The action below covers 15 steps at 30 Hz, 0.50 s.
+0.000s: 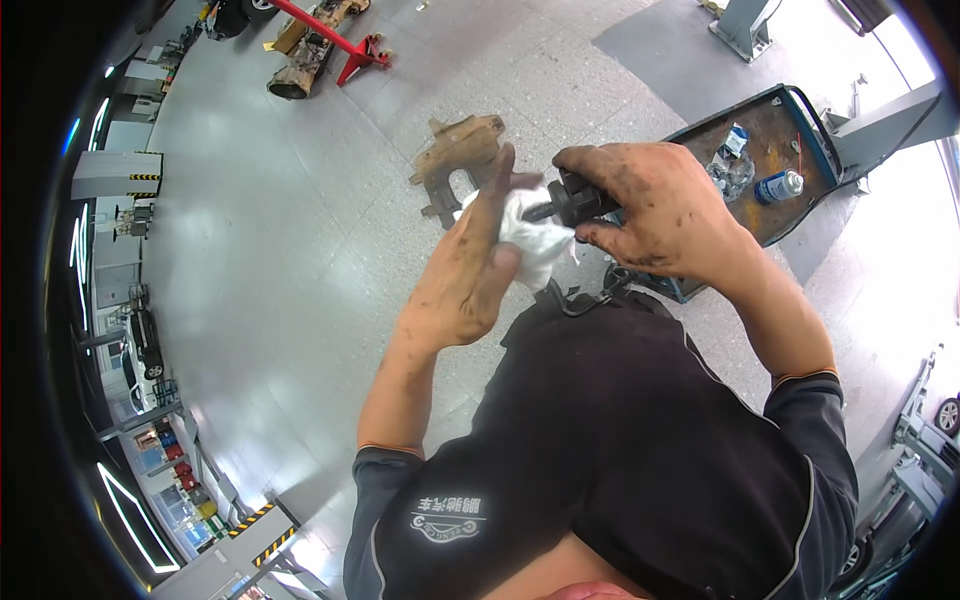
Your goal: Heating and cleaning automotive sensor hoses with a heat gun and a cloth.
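Observation:
In front of my chest, my right hand (665, 205) is wrapped round a black cylindrical part (580, 198) with a ribbed collar. Its narrower dark tip points left into a crumpled white cloth (540, 240). My left hand (470, 265) keeps the cloth against its palm, with the fingers extended upward and the thumb bent toward the cloth. Dark smudges cover both hands. The cloth hides the end of the tip. Past my left fingers is a rusty brown metal part (455, 150) with a dark grey U-shaped section.
To the right stands a dark tool cart (690, 130) carrying a blue and white spray can (778, 187) and a clear plastic bag (732, 172). A red stand (345, 45) and a brown housing (298, 75) are farther off on the tiled floor. Grey lift posts (745, 25) rise beyond.

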{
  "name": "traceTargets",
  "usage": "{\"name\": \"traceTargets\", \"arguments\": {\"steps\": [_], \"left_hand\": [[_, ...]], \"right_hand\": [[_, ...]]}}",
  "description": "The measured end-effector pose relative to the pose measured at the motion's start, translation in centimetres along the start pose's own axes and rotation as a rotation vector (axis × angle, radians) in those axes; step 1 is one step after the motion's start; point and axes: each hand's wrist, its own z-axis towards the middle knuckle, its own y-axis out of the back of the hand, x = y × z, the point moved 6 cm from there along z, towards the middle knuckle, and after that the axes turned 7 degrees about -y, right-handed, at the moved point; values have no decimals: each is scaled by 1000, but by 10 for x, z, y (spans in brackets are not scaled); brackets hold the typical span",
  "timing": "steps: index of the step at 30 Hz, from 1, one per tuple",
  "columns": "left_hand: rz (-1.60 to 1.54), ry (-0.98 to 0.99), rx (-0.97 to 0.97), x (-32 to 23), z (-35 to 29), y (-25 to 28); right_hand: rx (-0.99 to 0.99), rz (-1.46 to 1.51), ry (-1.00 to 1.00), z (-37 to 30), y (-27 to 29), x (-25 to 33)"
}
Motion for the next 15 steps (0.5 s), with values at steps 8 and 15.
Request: {"name": "traceTargets", "arguments": {"steps": [8, 15], "left_hand": [[52, 148, 225, -4, 1, -5], [308, -221, 275, -14, -1, -23]], "right_hand": [[105, -119, 52, -12, -2, 8], [99, 127, 113, -26, -8, 3]]}}
